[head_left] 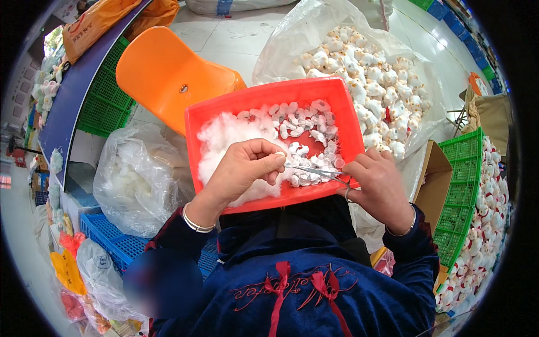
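A red plastic tray (264,94) rests on my lap, holding white stuffing fluff (222,137) on its left and several small white toy pieces (306,126) on its right. My left hand (247,168) pinches one small white piece (279,156) between thumb and fingers over the tray. My right hand (379,182) grips metal forceps (314,171), whose tips point left and meet the pinched piece.
A big clear bag of small white plush toys (370,73) lies behind the tray. An orange plastic chair (165,73) stands at the upper left, a bag of stuffing (140,180) and a blue crate (115,241) at my left, a green crate of toys (466,191) at my right.
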A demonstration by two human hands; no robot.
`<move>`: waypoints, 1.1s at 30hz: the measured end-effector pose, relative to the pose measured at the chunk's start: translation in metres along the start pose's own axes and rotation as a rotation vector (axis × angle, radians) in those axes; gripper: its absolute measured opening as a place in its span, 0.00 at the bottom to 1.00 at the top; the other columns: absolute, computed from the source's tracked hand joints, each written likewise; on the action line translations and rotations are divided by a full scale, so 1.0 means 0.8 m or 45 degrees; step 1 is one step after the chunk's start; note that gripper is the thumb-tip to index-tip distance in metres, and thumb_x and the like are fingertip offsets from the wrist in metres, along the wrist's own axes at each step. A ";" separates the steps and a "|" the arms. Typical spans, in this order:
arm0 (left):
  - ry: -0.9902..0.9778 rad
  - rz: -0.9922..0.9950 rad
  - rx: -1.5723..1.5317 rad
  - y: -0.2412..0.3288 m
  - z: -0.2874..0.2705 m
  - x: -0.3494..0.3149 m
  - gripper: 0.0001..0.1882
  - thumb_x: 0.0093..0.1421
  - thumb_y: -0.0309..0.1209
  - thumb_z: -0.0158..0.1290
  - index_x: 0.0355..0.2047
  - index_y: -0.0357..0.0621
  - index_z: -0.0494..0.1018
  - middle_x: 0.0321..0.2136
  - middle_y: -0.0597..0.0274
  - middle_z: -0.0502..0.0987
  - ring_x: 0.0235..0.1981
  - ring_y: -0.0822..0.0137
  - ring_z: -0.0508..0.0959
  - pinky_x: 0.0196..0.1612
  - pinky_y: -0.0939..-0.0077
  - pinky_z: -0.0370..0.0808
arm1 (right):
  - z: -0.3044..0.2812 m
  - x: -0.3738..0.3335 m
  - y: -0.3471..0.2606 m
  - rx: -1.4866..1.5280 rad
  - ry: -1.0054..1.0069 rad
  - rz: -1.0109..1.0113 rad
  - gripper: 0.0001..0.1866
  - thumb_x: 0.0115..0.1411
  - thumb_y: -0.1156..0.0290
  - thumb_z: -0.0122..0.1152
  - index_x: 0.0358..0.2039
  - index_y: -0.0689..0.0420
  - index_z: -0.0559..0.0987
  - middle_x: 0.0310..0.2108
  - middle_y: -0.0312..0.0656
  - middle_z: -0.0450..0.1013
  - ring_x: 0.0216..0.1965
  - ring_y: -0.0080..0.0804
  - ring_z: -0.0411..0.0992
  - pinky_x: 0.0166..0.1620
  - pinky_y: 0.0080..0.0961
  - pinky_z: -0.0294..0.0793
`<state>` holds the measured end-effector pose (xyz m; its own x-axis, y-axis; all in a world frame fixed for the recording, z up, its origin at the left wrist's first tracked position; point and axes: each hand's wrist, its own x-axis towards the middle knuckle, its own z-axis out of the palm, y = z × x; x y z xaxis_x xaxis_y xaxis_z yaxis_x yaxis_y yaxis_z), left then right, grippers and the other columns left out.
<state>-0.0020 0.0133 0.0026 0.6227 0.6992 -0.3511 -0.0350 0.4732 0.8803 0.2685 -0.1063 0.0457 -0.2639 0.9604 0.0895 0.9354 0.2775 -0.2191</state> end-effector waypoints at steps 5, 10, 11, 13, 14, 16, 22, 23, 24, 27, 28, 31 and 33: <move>0.083 0.162 -0.130 -0.027 -0.007 -0.005 0.08 0.68 0.25 0.58 0.46 0.35 0.80 0.35 0.60 0.82 0.27 0.75 0.80 0.29 0.84 0.76 | 0.010 0.000 -0.007 0.101 0.012 0.062 0.23 0.43 0.60 0.80 0.39 0.52 0.81 0.32 0.38 0.73 0.42 0.38 0.72 0.45 0.38 0.63; 0.204 0.174 -0.091 -0.020 0.010 -0.012 0.08 0.69 0.25 0.57 0.45 0.35 0.79 0.43 0.52 0.84 0.41 0.65 0.86 0.34 0.82 0.83 | 0.008 -0.006 -0.004 0.362 -0.090 0.108 0.23 0.45 0.58 0.80 0.39 0.54 0.82 0.32 0.37 0.75 0.41 0.38 0.73 0.46 0.36 0.63; 0.192 0.170 -0.082 -0.021 0.009 -0.012 0.08 0.69 0.25 0.56 0.45 0.36 0.79 0.44 0.53 0.84 0.43 0.65 0.86 0.36 0.81 0.83 | 0.008 -0.005 -0.005 0.372 -0.095 0.114 0.22 0.46 0.58 0.80 0.39 0.53 0.83 0.32 0.37 0.75 0.40 0.38 0.73 0.45 0.36 0.64; 0.169 0.158 -0.067 -0.025 0.008 -0.012 0.08 0.71 0.27 0.55 0.45 0.37 0.80 0.47 0.54 0.84 0.48 0.64 0.85 0.40 0.79 0.83 | 0.006 -0.002 -0.008 0.391 -0.108 0.128 0.21 0.47 0.58 0.80 0.38 0.53 0.83 0.31 0.36 0.76 0.39 0.37 0.74 0.45 0.35 0.64; 0.181 0.150 -0.101 -0.025 0.009 -0.012 0.08 0.71 0.27 0.55 0.45 0.36 0.79 0.47 0.52 0.84 0.47 0.63 0.86 0.39 0.80 0.84 | 0.008 -0.002 -0.008 0.406 -0.112 0.124 0.20 0.47 0.58 0.80 0.38 0.53 0.84 0.30 0.36 0.76 0.38 0.37 0.74 0.45 0.35 0.64; 0.206 0.135 -0.169 -0.025 0.013 -0.012 0.08 0.71 0.26 0.54 0.45 0.34 0.79 0.46 0.47 0.84 0.46 0.60 0.86 0.36 0.81 0.85 | 0.015 -0.001 -0.008 0.435 -0.119 0.116 0.19 0.48 0.58 0.79 0.37 0.53 0.84 0.29 0.36 0.75 0.37 0.36 0.74 0.44 0.35 0.64; 0.214 0.150 -0.183 -0.032 0.012 -0.012 0.09 0.72 0.27 0.53 0.44 0.34 0.79 0.46 0.47 0.84 0.46 0.59 0.86 0.36 0.82 0.85 | 0.025 0.001 -0.005 0.421 -0.119 0.063 0.22 0.44 0.61 0.82 0.36 0.57 0.83 0.28 0.38 0.77 0.35 0.40 0.75 0.38 0.37 0.68; 0.219 0.147 -0.168 -0.032 0.012 -0.013 0.09 0.72 0.27 0.53 0.44 0.34 0.79 0.46 0.47 0.84 0.46 0.59 0.86 0.36 0.81 0.85 | 0.028 0.002 -0.004 0.446 -0.103 0.051 0.21 0.44 0.62 0.82 0.35 0.57 0.83 0.27 0.39 0.77 0.33 0.40 0.75 0.36 0.37 0.69; 0.225 0.144 -0.153 -0.031 0.013 -0.013 0.09 0.72 0.27 0.53 0.44 0.34 0.79 0.46 0.47 0.84 0.46 0.60 0.86 0.36 0.81 0.85 | 0.031 0.002 -0.003 0.470 -0.086 0.039 0.21 0.44 0.63 0.82 0.34 0.58 0.83 0.26 0.39 0.76 0.32 0.40 0.75 0.35 0.36 0.69; 0.271 0.112 -0.093 -0.026 0.018 -0.017 0.09 0.72 0.27 0.53 0.44 0.35 0.80 0.46 0.48 0.84 0.46 0.61 0.86 0.37 0.81 0.85 | 0.029 0.004 -0.004 0.571 -0.157 0.085 0.18 0.46 0.63 0.80 0.34 0.59 0.84 0.24 0.42 0.75 0.29 0.42 0.75 0.33 0.37 0.71; 0.292 0.097 -0.070 -0.025 0.020 -0.018 0.09 0.72 0.27 0.53 0.45 0.35 0.80 0.46 0.48 0.84 0.46 0.61 0.86 0.37 0.81 0.85 | 0.028 0.005 -0.005 0.609 -0.200 0.115 0.17 0.48 0.63 0.79 0.34 0.59 0.84 0.24 0.43 0.75 0.29 0.44 0.75 0.33 0.38 0.71; 0.245 0.013 -0.158 -0.028 0.021 -0.018 0.10 0.72 0.28 0.53 0.45 0.35 0.80 0.46 0.50 0.84 0.45 0.62 0.86 0.37 0.81 0.85 | 0.029 0.010 -0.007 0.707 -0.140 0.046 0.17 0.47 0.65 0.80 0.33 0.61 0.83 0.22 0.44 0.75 0.25 0.45 0.74 0.29 0.37 0.71; 0.241 0.047 -0.186 -0.032 0.022 -0.018 0.10 0.72 0.28 0.53 0.46 0.34 0.80 0.47 0.50 0.84 0.45 0.63 0.86 0.37 0.81 0.85 | 0.041 0.008 -0.004 0.802 -0.147 0.065 0.18 0.48 0.65 0.80 0.33 0.61 0.82 0.22 0.44 0.75 0.24 0.42 0.73 0.29 0.35 0.70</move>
<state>0.0038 -0.0184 -0.0093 0.4618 0.7989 -0.3854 -0.1761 0.5084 0.8429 0.2562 -0.1001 0.0152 -0.2795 0.9596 -0.0334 0.6391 0.1600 -0.7523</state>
